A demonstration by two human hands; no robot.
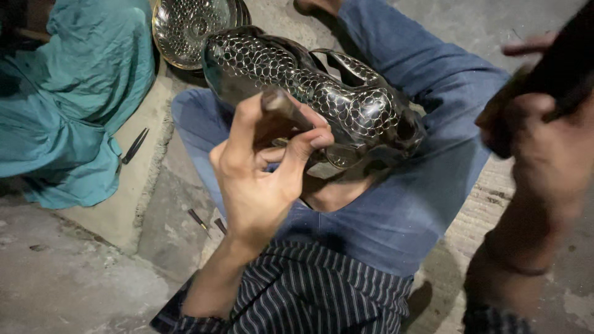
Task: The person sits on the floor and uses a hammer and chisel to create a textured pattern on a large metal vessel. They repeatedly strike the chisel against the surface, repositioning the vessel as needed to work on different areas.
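The left hand (260,170) pinched a chisel (281,105) against the fish (309,77), and the right hand (544,136) gripped a mallet (566,62).

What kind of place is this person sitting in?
Probably a metal craft workshop, with work done sitting on a bare concrete floor. The left hand holds a chisel against a dark engraved metal figure; small tools and an engraved brass plate lie nearby.
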